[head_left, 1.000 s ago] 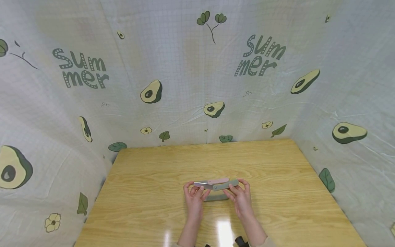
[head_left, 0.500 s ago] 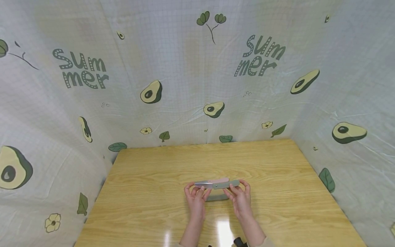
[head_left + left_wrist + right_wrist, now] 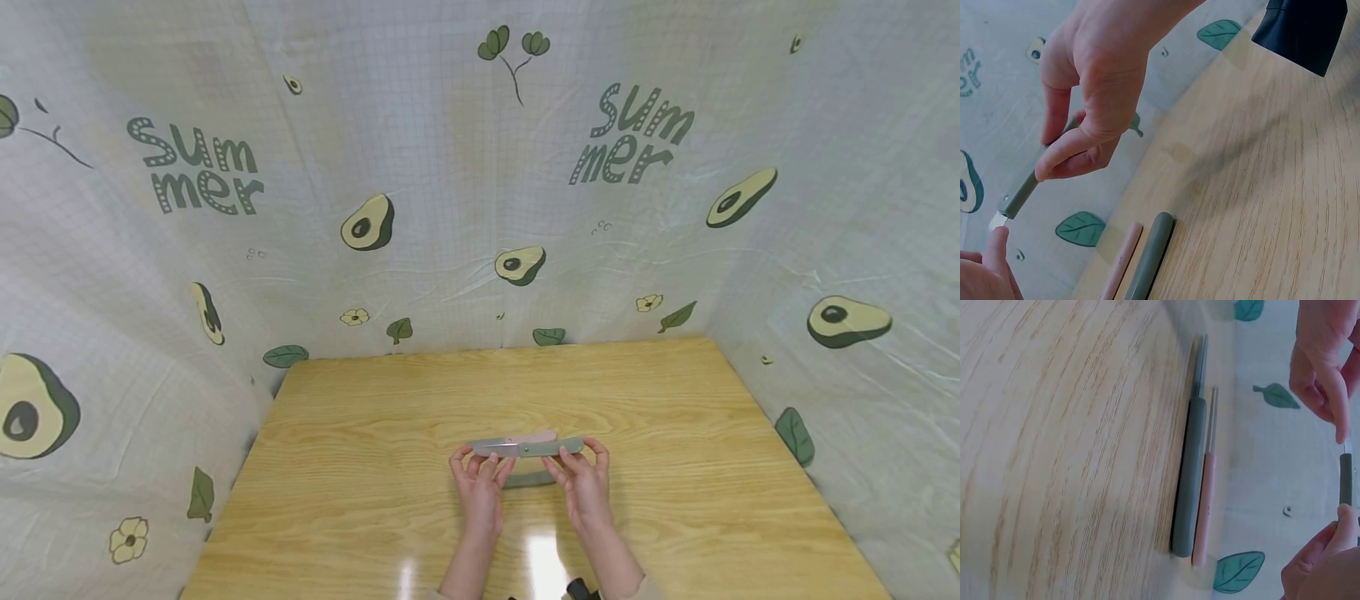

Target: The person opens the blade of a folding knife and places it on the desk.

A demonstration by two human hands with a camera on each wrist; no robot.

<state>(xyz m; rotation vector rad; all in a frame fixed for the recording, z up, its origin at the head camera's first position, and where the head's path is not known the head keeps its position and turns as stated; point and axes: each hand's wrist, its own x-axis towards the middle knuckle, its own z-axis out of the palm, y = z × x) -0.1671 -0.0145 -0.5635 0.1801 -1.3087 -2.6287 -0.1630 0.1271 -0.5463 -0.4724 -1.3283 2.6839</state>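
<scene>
Both hands hold a green-handled knife [image 3: 551,448] level above the table, its blade pointing left. My left hand [image 3: 480,498] pinches the blade between thumb and fingers. The handle's right end is gripped by my right hand [image 3: 590,496]; a round pin shows where handle meets blade. In the right wrist view, the left fingertips lie close to the handle's blade end. Below, a thicker green-handled utensil [image 3: 1190,481] with a narrow metal end lies on the table, partly hidden by the hands in the head view. Beside it lies a thin pink-handled knife [image 3: 1205,506].
The wooden table [image 3: 360,467] is ringed at the back and sides by pale cloth [image 3: 450,150] printed with avocados and leaves. A black object [image 3: 580,588] shows beside the right forearm at the bottom edge.
The held knife has levelled, its blade and handle now closer to one straight line. My left hand has shifted slightly right; the right hand has barely moved. The utensils below stay put.
</scene>
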